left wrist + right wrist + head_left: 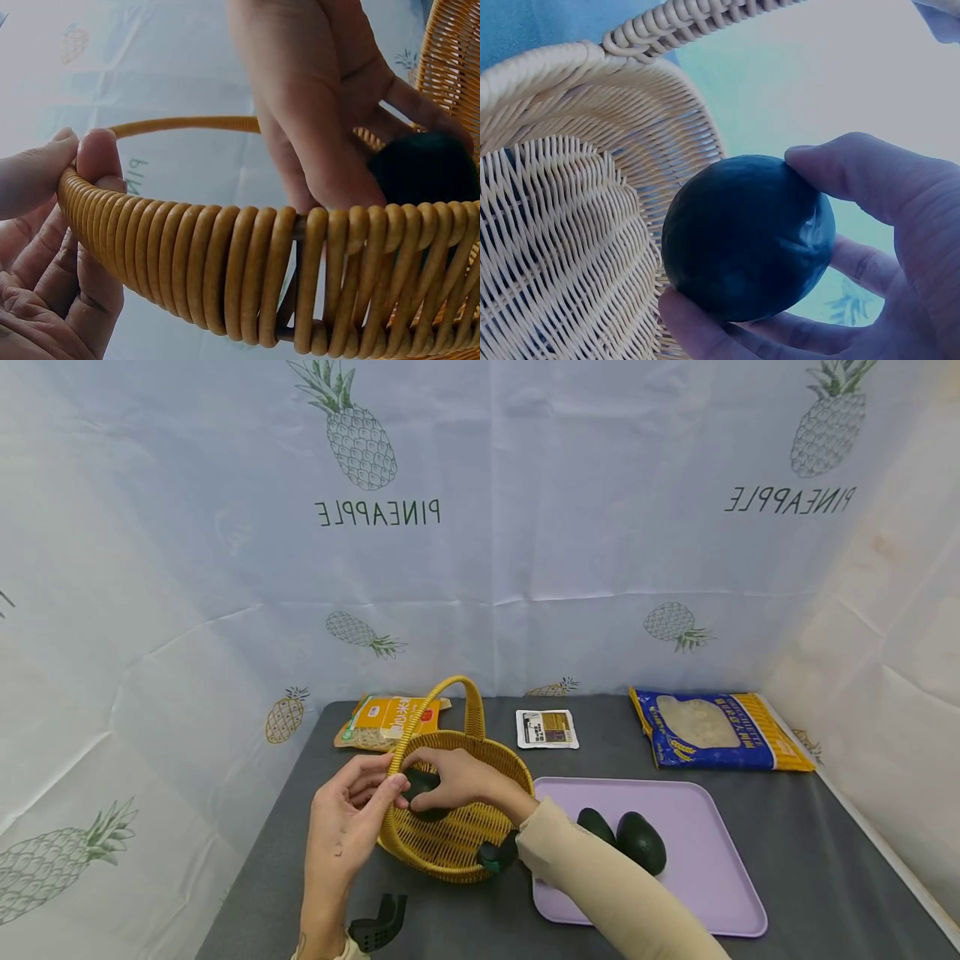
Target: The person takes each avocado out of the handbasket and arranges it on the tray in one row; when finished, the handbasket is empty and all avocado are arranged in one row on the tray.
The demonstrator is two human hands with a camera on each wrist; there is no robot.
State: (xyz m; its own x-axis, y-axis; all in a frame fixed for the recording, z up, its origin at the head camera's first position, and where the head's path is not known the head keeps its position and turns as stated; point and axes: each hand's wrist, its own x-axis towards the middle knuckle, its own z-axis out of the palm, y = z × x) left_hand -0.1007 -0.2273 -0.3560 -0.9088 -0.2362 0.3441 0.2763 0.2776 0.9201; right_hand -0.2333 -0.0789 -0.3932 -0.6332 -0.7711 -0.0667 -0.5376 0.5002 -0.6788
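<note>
A yellow woven basket [444,843] with a tall arched handle stands on the dark table. My left hand [351,806] pinches the near-left side of that handle between thumb and fingers, as the left wrist view also shows in its handle [172,255]. Over the basket's left part, my right hand [459,777] grips a dark green avocado [420,787]. Thumb and fingers spread round the avocado [746,236] in the right wrist view, beside the woven wall. Whether it touches the basket I cannot tell.
Two more avocados [641,843] lie on a lilac tray [705,893] to the right, partly behind my right sleeve. At the back are an orange bag [382,718], a small white packet [547,729] and a blue-and-yellow bag [720,732]. A pineapple-print cloth surrounds the table.
</note>
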